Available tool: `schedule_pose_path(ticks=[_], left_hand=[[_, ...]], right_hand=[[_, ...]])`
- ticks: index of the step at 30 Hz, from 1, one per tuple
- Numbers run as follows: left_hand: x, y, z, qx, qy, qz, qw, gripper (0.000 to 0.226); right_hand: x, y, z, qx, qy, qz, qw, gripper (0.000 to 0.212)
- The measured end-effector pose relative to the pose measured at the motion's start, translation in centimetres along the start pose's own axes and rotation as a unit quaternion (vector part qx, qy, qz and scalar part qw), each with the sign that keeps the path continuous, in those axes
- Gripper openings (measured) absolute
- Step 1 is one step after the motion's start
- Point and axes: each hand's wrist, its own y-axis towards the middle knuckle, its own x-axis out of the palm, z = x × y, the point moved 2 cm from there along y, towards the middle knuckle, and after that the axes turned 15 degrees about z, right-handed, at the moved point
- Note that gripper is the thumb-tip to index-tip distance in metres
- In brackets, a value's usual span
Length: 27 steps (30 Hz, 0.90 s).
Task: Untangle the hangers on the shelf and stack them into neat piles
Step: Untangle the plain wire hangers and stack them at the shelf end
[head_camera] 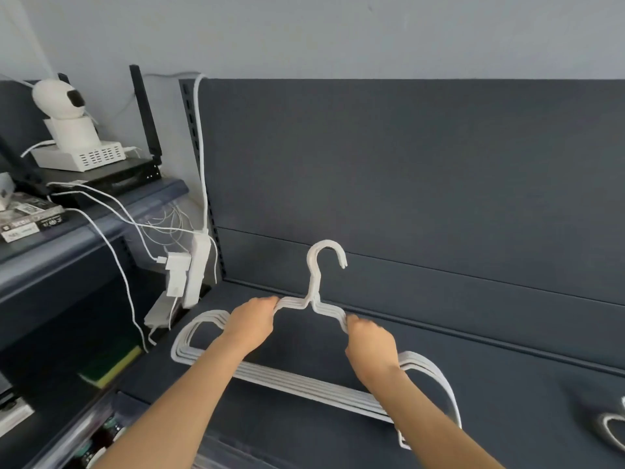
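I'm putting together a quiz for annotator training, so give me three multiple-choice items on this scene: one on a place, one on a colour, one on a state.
1. Where does the white dome-shaped camera stand?
A. on the upper shelf at the left
B. on the hanger pile
C. at the right edge

2. What colour is the stack of plastic hangers?
A. black
B. white
C. red

3. How do the left hand and right hand stand to the stack?
A. both hover clear of it
B. only the left touches it
C. both grip it

Answers:
1 A: it sits high at the left.
2 B: every hanger is white against the dark grey shelf.
3 C: each hand's fingers curl round a shoulder beside the hook.
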Motion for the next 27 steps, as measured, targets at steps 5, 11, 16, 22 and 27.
schedule_pose_path(ticks=[5, 11, 16, 22, 27], left_hand=[[2.7, -0.1, -2.1, -0.002, 0.024, -0.050, 0.998, 0.019], [4.5, 1.0, -3.3, 0.005, 0.052, -0.120, 0.991, 0.019], [5.1, 1.3, -4.4, 0.000, 0.060, -0.152, 0.986, 0.015], [5.2, 1.1, -4.5, 0.009, 0.145, -0.148, 0.978, 0.014], [5.6, 1.0, -4.1, 0.019, 0.164, -0.133, 0.977, 0.017]], right_hand=[[2.6, 0.4, -1.1, 0.014, 0.005, -0.065, 0.998, 0.023], [5.0, 1.0, -2.1, 0.052, 0.007, -0.099, 0.994, 0.028], [6.0, 0.9, -3.0, 0.035, -0.010, -0.094, 0.995, 0.028], [6.2, 0.3, -2.6, 0.024, -0.026, -0.089, 0.995, 0.029], [6.2, 0.5, -2.5, 0.019, -0.033, -0.086, 0.996, 0.029]])
